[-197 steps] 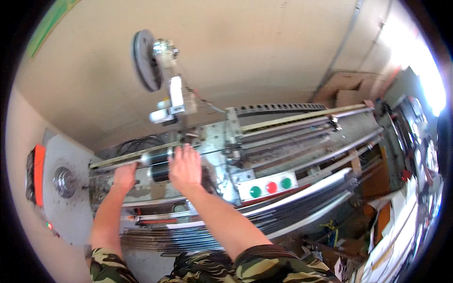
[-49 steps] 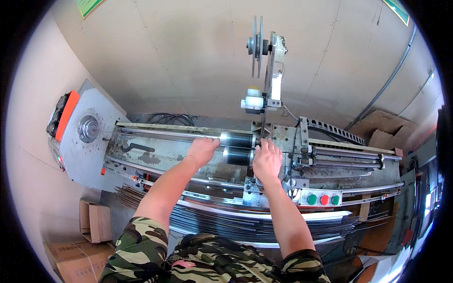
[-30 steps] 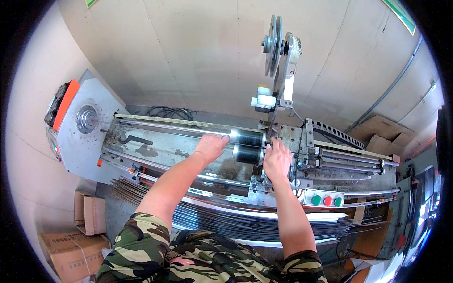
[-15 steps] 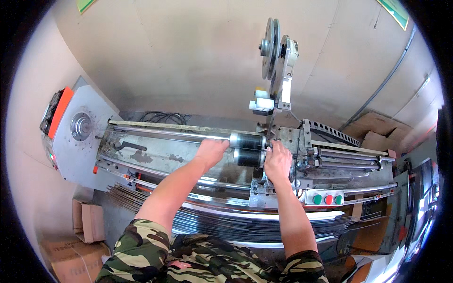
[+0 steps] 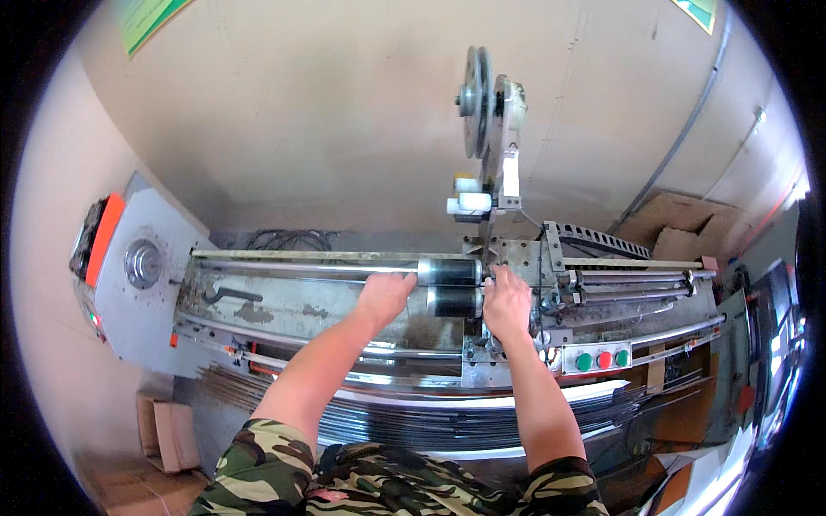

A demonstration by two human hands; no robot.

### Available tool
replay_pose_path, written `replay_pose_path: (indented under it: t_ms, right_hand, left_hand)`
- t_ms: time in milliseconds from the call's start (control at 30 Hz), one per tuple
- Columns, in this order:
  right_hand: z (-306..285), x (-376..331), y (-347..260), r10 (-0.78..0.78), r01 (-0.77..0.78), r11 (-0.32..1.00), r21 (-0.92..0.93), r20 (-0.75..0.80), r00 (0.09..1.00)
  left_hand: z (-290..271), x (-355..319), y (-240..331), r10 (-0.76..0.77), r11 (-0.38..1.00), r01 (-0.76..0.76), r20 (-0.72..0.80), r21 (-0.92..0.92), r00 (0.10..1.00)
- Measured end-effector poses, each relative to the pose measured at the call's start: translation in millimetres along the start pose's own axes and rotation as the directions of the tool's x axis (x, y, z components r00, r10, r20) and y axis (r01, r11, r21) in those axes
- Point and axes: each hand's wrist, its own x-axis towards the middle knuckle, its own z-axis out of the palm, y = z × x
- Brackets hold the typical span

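Note:
Two black cylindrical rollers with silver ends, the far roller (image 5: pixel 452 273) and the near roller (image 5: pixel 454 302), lie side by side on a long machine bed. At their left end my left hand (image 5: pixel 387 296) is closed, fingertips pinched on a thin metal rod (image 5: pixel 340 279) running toward the rollers. My right hand (image 5: pixel 508 301) rests against their right end, fingers bent and together at the machine's metal plate (image 5: pixel 516 250). What those fingers hold, if anything, is hidden.
A pulley wheel (image 5: pixel 474 101) stands on an upright arm behind the rollers. An open-ended wrench (image 5: pixel 232 294) lies on the bed. Green and red push buttons (image 5: pixel 605 359) sit at the front right. Long thin rods (image 5: pixel 396 423) are stacked before the machine; cardboard boxes (image 5: pixel 172 434) stand lower left.
The whole view has shifted slightly, with the machine a little lower in the picture. Both hands keep nearly the same places at the roller ends.

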Motion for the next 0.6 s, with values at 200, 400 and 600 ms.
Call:
replay_pose_path:
  t_ms: [200,400,600]
  right_hand:
    - [2.2,-0.4,-2.1,-0.006,0.006,1.000,-0.004,-0.016,1.000]
    - [-0.3,-0.6,-4.7,0.028,-0.028,0.999,-0.017,0.005,1.000]
    - [1.9,-1.2,-5.3,0.028,-0.028,1.000,-0.009,-0.015,0.999]
  left_hand:
    - [10.8,-1.3,-9.3,0.053,0.999,-0.053,-0.079,0.007,0.995]
    - [11.8,-0.9,-11.3,0.091,0.996,-0.091,-0.100,0.004,0.991]
    - [14.1,-0.1,-14.4,0.078,0.997,-0.078,-0.056,0.005,0.995]
